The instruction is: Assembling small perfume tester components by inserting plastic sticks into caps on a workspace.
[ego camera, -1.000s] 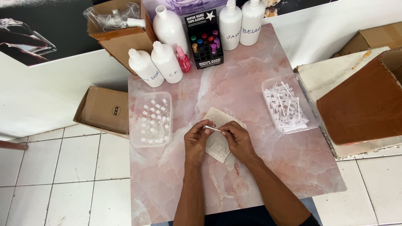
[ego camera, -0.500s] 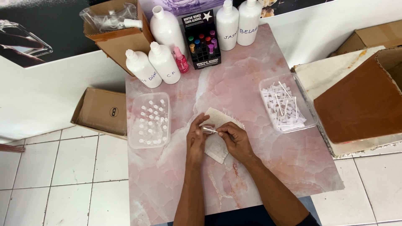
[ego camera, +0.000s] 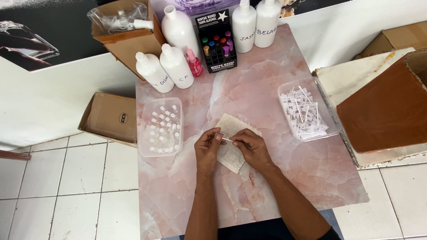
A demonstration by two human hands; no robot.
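1. The left hand (ego camera: 207, 146) is pinching a small clear vial (ego camera: 219, 135) between thumb and fingertips, just above the cloth (ego camera: 231, 155).
2. The right hand (ego camera: 250, 146) is gripping a thin white stick (ego camera: 227, 140) between thumb and forefinger, its tip meeting the vial; whether the tip is inside the vial is too small to tell.
3. Both hands are hovering over the folded pale cloth, which is lying on the pink marble table (ego camera: 267, 89) directly beneath them.
4. Just left of the left hand, a clear tray (ego camera: 160, 126) is sitting full of small capped vials standing upright.
5. Well to the right of the right hand, a second clear tub (ego camera: 307, 111) is holding a loose heap of white sticks.
6. Beyond the hands, at the far edge, white bottles (ego camera: 178, 64) are standing around a black rack (ego camera: 216, 42) of coloured little bottles, with a pink bottle (ego camera: 194, 63) beside it.
7. A cardboard box (ego camera: 110, 118) is lying on the tiled floor, left of the tray.
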